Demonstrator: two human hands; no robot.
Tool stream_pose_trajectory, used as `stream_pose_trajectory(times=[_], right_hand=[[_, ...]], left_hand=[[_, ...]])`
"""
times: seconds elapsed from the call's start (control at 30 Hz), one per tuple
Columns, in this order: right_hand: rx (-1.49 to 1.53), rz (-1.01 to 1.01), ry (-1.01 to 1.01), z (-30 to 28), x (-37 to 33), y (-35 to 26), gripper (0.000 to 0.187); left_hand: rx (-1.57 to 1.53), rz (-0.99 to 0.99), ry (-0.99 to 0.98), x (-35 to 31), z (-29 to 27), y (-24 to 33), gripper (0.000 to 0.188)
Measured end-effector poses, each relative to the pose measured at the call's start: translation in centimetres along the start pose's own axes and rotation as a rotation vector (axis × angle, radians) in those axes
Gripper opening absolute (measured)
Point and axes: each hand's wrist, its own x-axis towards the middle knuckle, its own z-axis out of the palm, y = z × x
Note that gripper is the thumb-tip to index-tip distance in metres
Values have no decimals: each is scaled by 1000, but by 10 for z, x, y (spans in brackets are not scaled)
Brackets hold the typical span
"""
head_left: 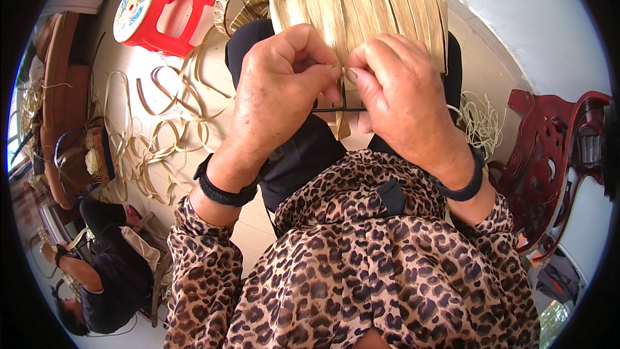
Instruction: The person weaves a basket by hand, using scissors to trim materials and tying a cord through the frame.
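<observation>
Panel (365, 16) lay over the knees, its pale strips side by side; that stretch was judged covered. Bare wire (323, 110) showed nearer the body, so covering seemed unfinished. Left hand (278, 84) and right hand (407, 94) met at the panel's middle, fingertips pinched, apparently on a thin strand (343, 71).

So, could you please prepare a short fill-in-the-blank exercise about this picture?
Near the left hand and right hand is a thin rod, coloured ____.
The legs of the stool are ____.
The blouse has a ____ print.
The carved chair is at the picture's ____ side.
Missing words: black; red; leopard; right.
</observation>
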Motion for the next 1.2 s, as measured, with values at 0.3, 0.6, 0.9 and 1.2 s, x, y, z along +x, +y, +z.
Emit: stream_pose_trajectory(times=[0.3, 0.6, 0.9, 1.2], right_hand=[[-31, -13, 91, 10, -5, 0, 12], [18, 11, 78, 10, 2, 5, 10], [-18, -23, 70, 12, 8, 5, 7], [-25, -30, 75, 14, 8, 10, 6]], left_hand=[[-52, -34, -4, 4, 1, -7, 11], [381, 351, 119, 0, 3, -16, 7], [874, 981, 177, 9, 5, -29, 20], [1000, 966, 212, 11, 1, -31, 13]])
